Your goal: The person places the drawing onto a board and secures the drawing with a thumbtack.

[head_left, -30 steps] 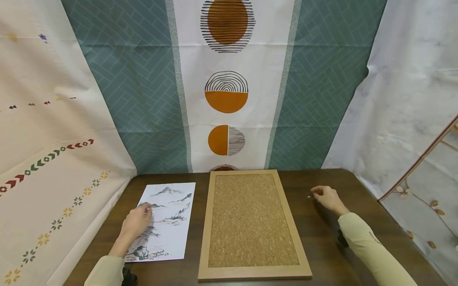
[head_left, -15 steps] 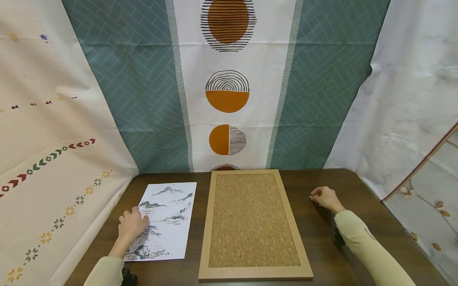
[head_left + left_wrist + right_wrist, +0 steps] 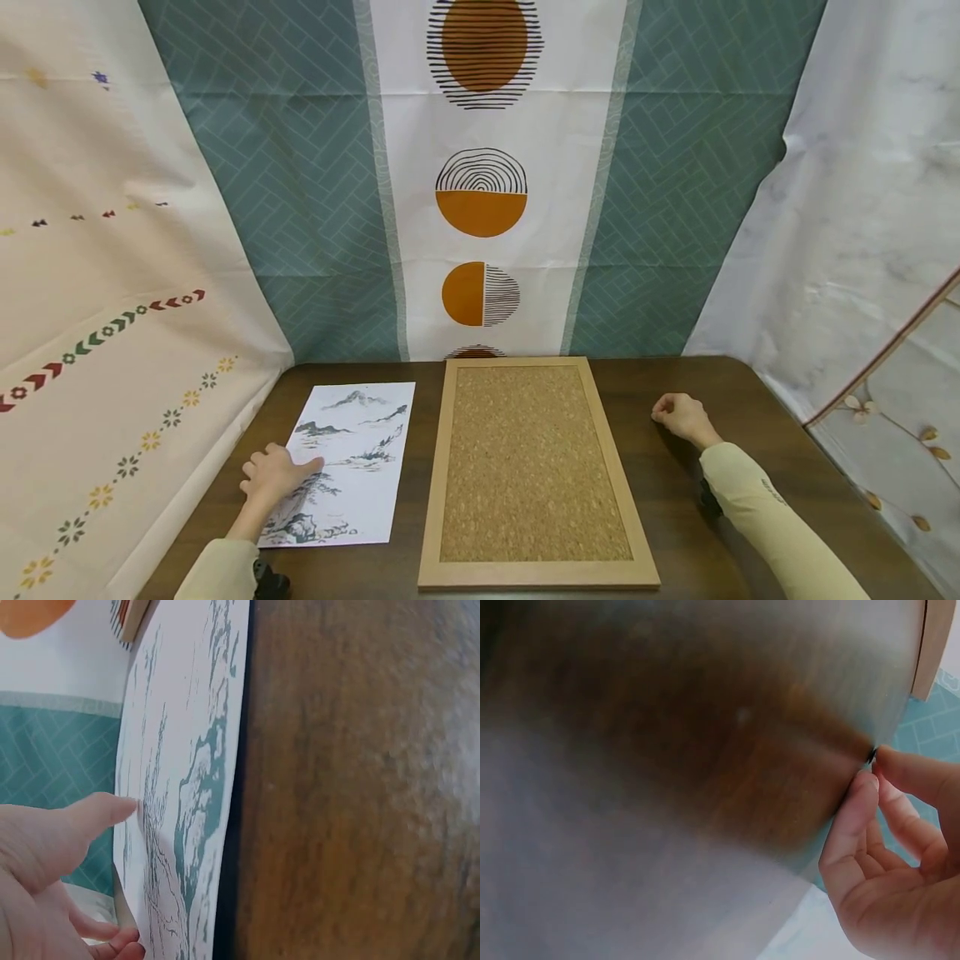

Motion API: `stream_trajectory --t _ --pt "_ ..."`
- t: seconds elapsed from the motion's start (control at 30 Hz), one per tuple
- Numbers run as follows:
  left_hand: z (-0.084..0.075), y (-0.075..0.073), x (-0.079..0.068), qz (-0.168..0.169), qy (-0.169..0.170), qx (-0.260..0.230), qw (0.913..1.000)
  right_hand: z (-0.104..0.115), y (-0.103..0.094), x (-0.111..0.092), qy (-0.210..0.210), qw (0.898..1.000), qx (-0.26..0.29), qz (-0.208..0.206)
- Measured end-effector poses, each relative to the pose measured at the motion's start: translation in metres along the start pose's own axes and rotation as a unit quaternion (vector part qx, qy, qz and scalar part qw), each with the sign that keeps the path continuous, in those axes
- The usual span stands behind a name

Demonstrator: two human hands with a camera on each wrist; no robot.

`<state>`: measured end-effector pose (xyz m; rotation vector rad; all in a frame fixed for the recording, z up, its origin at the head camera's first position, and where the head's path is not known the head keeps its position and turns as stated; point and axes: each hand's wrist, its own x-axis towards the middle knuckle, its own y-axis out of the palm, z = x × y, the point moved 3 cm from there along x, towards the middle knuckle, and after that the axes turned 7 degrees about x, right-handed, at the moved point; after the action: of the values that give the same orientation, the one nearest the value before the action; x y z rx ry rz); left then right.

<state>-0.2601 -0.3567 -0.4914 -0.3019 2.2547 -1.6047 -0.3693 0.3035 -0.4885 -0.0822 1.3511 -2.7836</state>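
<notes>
On the left of the table lies a white sheet of paper (image 3: 367, 492) printted with an ink landscape. My left hand (image 3: 272, 477) is at the sheet's left edge, fingers spread and thumb reaching over the paper. In the left wrist view, the left thumb (image 3: 105, 814) touches the printed face and the other fingertips are at the paper's edge. My right hand (image 3: 681, 415) is low over the right side of the table. In the right wrist view, its thumb and index fingertip pinch a small pin (image 3: 871, 755), mostly hidden by the fingers.
A cork board (image 3: 536, 467) in a pale wooden frame lies between the hands on the dark wooden table (image 3: 660, 500). Behind the table hangs a green and white patterned cloth (image 3: 487, 250). More cloths hang at both sides.
My left hand has drawn back from over the paper to its left edge, with the fingers spreading. My right fingertips have closed on the small pin that lay on the table.
</notes>
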Motion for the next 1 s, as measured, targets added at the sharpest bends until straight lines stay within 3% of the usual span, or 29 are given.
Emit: stream_trajectory --t 0.33,0.57,0.67,1.0 --pt "0.000 -0.010 -0.004 -0.012 -0.020 -0.024 0.9994 0.004 -0.001 0.001 -0.005 1.000 0.003 -0.014" --pt "0.010 -0.021 -0.002 -0.028 0.047 -0.050 0.9973 0.010 -0.001 0.001 0.009 0.997 0.074 -0.004" --pt "0.015 -0.020 -0.001 -0.018 0.068 -0.056 0.9960 0.009 0.002 0.001 0.022 0.992 0.122 0.010" --pt "0.028 -0.020 -0.002 0.033 0.055 -0.149 0.9867 0.017 0.004 0.001 0.041 0.968 0.239 0.064"
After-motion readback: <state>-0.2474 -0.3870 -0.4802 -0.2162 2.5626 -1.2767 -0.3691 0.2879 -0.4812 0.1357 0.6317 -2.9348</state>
